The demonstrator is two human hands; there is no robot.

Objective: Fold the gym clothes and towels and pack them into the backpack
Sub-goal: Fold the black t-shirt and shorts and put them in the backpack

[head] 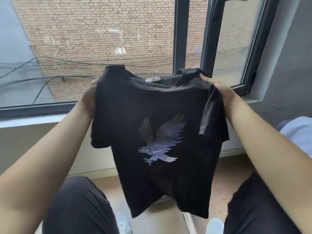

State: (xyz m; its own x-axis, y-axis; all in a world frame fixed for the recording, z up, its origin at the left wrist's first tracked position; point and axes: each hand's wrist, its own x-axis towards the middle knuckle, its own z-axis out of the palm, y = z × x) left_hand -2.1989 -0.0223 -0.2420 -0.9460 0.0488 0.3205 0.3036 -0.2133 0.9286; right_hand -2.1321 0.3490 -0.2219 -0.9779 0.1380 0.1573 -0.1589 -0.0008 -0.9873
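Note:
A black T-shirt (152, 107) with a pale purple eagle print hangs in the air in front of me, print side facing me, collar at the top. My left hand (89, 97) grips its left shoulder, mostly hidden behind the cloth. My right hand (217, 89) grips its right shoulder, fingers curled over the fabric. The hem hangs loose above my knees. No backpack or towel is in view.
A large window (179, 48) with a dark frame and a grey sill (33, 118) stands right ahead, a brick wall outside. My knees in dark trousers and white shoes (123, 222) are below on a tan floor. A pale blue cloth (298, 130) lies at the right edge.

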